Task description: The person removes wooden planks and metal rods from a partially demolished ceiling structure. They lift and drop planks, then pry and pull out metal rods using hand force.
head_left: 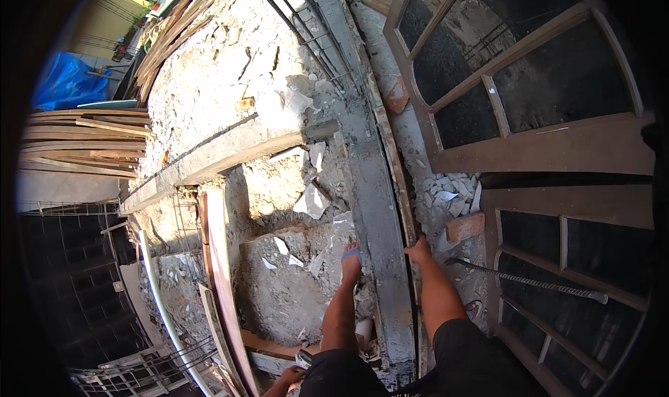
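At the lower edge, left of my bent leg, my left hand [291, 376] is only partly visible. Its fingers look closed around a small dark grey tool [304, 359] with a shiny top; its kind is hard to make out. Close by runs a long wooden plank [221, 258]. My right hand does not show. Between my legs a wet-looking grey concrete beam [380, 237] stretches away, boarded along its right side by a narrow wooden form board [390, 167]. My left foot [352, 254], in a blue-strapped sandal, rests beside the beam.
Left of the beam lies a rubble-filled pit with broken white tile pieces [312, 202]. Glazed wooden frames [543, 129] lean at right, near a brick [465, 227] and a ribbed steel bar [536, 283]. Rebar [306, 35] sticks out ahead; stacked planks [87, 143] lie left.
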{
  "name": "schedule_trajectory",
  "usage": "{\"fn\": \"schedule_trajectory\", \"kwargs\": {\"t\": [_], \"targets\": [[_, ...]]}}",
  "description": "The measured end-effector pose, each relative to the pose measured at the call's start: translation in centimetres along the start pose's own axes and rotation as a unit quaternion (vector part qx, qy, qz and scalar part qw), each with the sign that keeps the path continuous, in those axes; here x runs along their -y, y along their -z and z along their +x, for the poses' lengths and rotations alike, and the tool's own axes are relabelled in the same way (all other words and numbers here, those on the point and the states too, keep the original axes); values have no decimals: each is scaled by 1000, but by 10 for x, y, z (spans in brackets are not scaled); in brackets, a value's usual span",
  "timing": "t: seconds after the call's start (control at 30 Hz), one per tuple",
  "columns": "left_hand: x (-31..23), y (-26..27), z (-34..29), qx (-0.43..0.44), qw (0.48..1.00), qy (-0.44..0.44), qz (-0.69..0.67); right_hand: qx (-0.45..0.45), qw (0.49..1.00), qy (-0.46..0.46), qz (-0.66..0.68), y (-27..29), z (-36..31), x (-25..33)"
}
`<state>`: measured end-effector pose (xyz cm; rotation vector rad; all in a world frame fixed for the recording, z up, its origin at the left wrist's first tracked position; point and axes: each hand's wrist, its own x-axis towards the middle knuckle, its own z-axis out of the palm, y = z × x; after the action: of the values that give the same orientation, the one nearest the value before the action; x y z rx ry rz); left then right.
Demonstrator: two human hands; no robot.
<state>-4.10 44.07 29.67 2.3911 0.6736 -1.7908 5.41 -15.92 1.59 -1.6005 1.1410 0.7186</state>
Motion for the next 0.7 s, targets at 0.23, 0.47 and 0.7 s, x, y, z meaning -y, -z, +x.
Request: {"fn": "schedule_trajectory", "kwargs": {"t": [0.23,0.47,0.7], "targets": [[3,16,-13,17,968,93,-234,-57,997,-27,-35,17,-41,38],[42,21,-31,47,984,-79,-155,-119,993,0,0,27,-85,60],[8,42,-36,-2,997,-3,-79,-162,986,23,-8,85,-145,78]]}}
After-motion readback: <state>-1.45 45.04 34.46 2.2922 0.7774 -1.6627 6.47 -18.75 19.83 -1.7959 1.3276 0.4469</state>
